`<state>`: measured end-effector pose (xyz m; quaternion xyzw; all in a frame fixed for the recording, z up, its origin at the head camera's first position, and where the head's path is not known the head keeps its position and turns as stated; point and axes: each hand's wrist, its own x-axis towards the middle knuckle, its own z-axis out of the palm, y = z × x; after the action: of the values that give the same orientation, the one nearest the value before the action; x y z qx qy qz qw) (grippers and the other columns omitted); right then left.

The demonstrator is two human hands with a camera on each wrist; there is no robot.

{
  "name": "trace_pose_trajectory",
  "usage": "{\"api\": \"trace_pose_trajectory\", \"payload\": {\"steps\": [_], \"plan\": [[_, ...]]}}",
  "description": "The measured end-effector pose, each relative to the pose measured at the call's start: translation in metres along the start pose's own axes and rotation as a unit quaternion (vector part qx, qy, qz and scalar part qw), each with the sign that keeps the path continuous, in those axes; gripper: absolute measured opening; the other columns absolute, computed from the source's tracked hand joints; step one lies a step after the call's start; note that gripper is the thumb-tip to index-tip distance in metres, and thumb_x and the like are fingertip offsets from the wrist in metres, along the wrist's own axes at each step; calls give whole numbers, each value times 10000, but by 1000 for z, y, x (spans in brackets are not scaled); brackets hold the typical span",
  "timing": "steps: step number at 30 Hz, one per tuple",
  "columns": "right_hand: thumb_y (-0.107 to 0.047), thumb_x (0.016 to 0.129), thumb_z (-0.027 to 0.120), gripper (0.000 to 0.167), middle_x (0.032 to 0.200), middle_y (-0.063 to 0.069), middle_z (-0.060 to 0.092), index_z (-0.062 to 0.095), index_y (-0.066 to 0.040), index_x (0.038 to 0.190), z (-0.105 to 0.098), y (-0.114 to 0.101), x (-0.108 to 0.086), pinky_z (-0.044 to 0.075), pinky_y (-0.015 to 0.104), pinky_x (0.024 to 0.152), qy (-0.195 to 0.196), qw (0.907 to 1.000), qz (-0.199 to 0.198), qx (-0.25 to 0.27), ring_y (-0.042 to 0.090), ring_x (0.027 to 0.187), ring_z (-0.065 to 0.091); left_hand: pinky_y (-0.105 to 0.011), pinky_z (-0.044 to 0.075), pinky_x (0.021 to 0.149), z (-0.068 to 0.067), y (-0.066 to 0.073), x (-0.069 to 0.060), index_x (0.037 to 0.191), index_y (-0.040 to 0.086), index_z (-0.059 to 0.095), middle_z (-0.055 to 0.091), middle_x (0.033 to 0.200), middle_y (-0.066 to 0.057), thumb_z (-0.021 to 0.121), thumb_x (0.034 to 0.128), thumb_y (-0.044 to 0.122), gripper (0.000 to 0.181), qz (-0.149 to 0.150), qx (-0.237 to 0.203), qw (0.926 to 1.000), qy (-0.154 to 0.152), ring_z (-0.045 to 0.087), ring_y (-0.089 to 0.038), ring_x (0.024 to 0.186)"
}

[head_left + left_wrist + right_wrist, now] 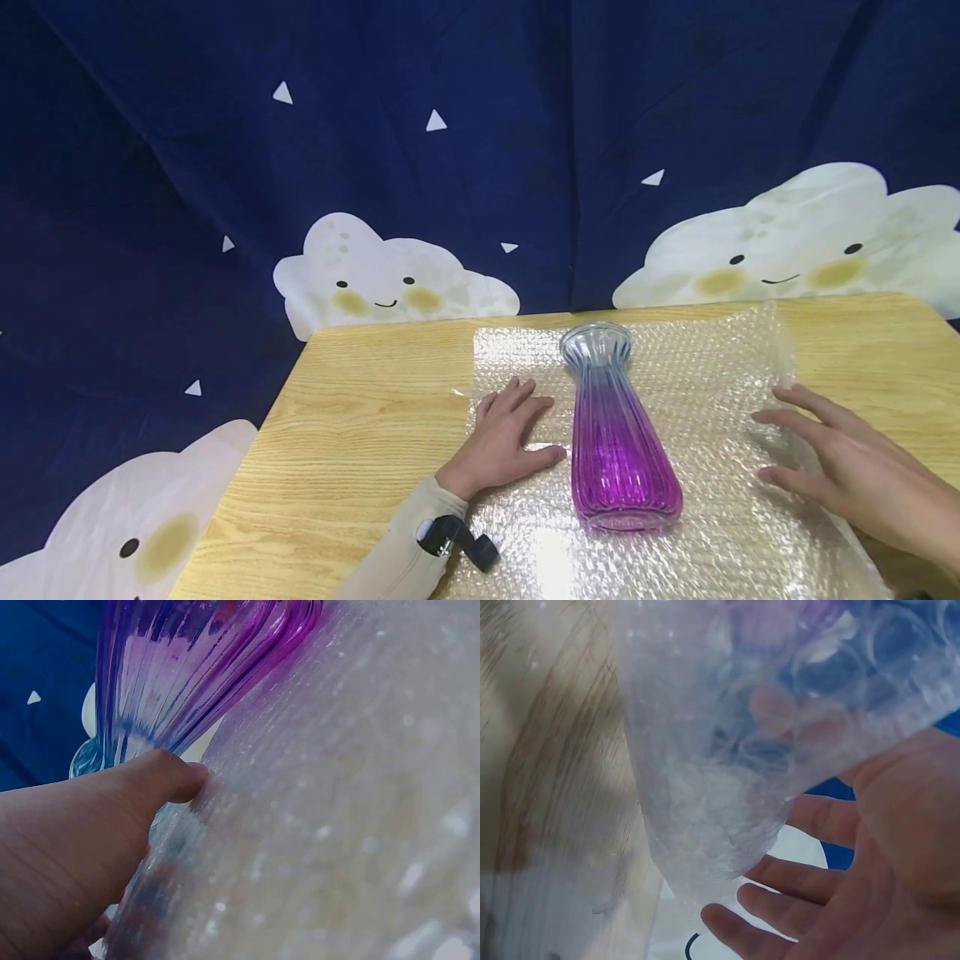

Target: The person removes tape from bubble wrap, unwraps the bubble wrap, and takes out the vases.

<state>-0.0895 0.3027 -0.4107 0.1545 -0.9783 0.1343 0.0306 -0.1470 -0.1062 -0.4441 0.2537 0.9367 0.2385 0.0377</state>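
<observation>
A ribbed glass vase (618,442), clear blue at the neck and purple-magenta toward the base, lies on its side on a sheet of bubble wrap (720,367). Its mouth points to the far side of the table. Just left of the vase, my left hand (504,442) rests on the wrap with fingers spread; in the left wrist view the thumb (176,776) touches the film. My right hand (832,458) is at the sheet's right edge, fingers apart and loosely bent. In the right wrist view, raised film (697,780) partly covers that hand's fingers.
Under the wrap is a light wooden table (360,417). Behind it hangs a dark blue curtain (465,67) printed with smiling clouds and white triangles. A black strap device (457,537) sits on my left wrist.
</observation>
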Motion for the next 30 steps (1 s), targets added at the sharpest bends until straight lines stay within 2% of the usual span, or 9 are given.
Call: {"api": "trace_pose_trajectory", "payload": {"steps": [10, 16, 22, 30], "plan": [[-500, 817, 830, 695, 1541, 338, 389, 633, -106, 1355, -4, 1, 1, 478, 765, 906, -410, 9990, 147, -7, 595, 1265, 481, -626, 153, 1288, -1, 1, 0, 1497, 226, 526, 332, 1698, -119, 668, 893, 579, 713, 3, 20, 10000, 17, 195, -347, 1624], [-516, 839, 808, 659, 1552, 328, 387, 638, -138, 1352, -7, 5, 1, 473, 769, 901, -527, 9985, 63, 108, 579, 1276, 483, -626, 158, 1287, -1, 2, 0, 1503, 227, 521, 334, 1697, -121, 670, 892, 581, 722, 0, 36, 10000, 9, 197, -349, 1623], [-573, 862, 759, 685, 1544, 360, 392, 642, -122, 1363, -8, 10, 3, 465, 773, 912, -796, 9967, 135, -25, 613, 1290, 468, -626, 160, 1285, -2, 2, 0, 1496, 223, 527, 339, 1693, -126, 679, 888, 575, 719, -7, 42, 10000, 29, 205, -354, 1620], [-564, 871, 756, 674, 1533, 376, 403, 654, -105, 1353, -6, 17, 0, 472, 761, 908, -788, 9968, 69, -124, 603, 1284, 473, -611, 150, 1291, 0, 1, 1, 1499, 225, 525, 335, 1696, -122, 672, 889, 578, 720, -25, -12, 10000, -12, 192, -344, 1625]]}}
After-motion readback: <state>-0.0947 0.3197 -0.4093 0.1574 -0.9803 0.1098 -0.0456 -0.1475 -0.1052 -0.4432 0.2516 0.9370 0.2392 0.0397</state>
